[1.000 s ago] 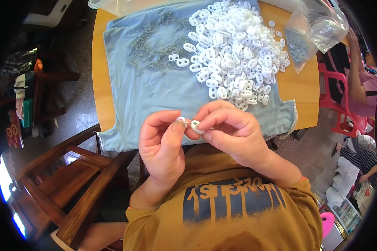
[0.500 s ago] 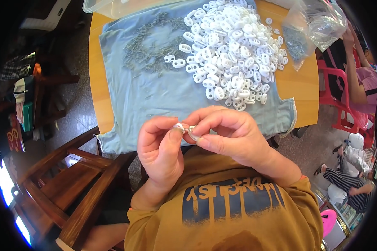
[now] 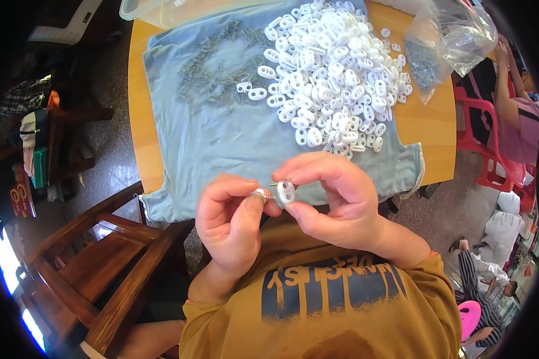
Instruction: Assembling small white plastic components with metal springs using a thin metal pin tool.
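Observation:
Near the front edge of the table, my left hand [image 3: 229, 215] pinches a small whitish piece [image 3: 260, 192] between thumb and fingertips, mostly hidden by them. A thin metal spring [image 3: 270, 197] sticks out of that piece toward the right. Close beside it, my right hand [image 3: 341, 194] holds a white oval cord-lock piece [image 3: 285, 192] with two holes, gripped by thumb and index finger and turned face-on. Beyond my hands lies a large heap of similar white two-hole pieces [image 3: 335, 78]. To the left of the heap, many small metal springs [image 3: 221, 69] are spread in a loose ring.
A light blue cloth [image 3: 203, 149] covers much of the wooden table [image 3: 147, 131]. Clear plastic bags [image 3: 428, 66] lie at the back right, a clear container [image 3: 156, 12] at the back left. A wooden chair [image 3: 123, 281] stands left; other people sit at the right.
My right hand has drawn slightly apart from the left and tilted up, so the oval piece now shows its two holes. My left hand stays nearly in place.

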`<state>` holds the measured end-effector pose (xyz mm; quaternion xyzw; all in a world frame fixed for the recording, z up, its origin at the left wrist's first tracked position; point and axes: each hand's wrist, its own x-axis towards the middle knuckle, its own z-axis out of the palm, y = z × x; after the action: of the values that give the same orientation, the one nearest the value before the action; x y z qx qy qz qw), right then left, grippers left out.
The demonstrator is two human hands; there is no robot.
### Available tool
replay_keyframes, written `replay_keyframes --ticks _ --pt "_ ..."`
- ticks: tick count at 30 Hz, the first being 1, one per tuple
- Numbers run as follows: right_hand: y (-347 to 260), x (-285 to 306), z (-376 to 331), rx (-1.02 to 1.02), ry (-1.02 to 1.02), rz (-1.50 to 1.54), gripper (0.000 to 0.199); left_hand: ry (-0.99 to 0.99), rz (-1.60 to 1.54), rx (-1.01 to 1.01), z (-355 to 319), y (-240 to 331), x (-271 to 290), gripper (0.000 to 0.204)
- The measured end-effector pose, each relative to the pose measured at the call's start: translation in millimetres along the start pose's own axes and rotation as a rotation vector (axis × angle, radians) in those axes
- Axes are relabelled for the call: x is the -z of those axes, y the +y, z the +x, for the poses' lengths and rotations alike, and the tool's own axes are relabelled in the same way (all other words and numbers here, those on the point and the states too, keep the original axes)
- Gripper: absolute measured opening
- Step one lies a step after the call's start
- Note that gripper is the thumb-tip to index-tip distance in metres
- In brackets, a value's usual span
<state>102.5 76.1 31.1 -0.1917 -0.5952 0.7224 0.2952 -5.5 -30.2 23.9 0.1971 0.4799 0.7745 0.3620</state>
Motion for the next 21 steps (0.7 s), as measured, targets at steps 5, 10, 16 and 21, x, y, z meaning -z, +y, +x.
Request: replay_keyframes --ticks 5,10,16,21 --pt "0.8 2.1 1.2 0.162 -0.021 -0.215 0.034 -0.027 0.042 -0.016 -0.8 1.2 -0.1 0.015" --pt "-0.5 1.8 6.5 0.364 -0.036 -0.414 0.036 -0.031 0.044 0.022 -0.1 3.2 -0.9 0.015" --pt "5.6 5.5 9.4 0.619 -0.053 -0.575 0.031 -0.031 0.031 0.032 0.5 4.0 -1.5 0.015" --pt "6.2 7.4 10.0 0.669 -0.074 -0.628 0.026 -0.010 0.019 0.048 0.8 5.8 -3.5 0.015"
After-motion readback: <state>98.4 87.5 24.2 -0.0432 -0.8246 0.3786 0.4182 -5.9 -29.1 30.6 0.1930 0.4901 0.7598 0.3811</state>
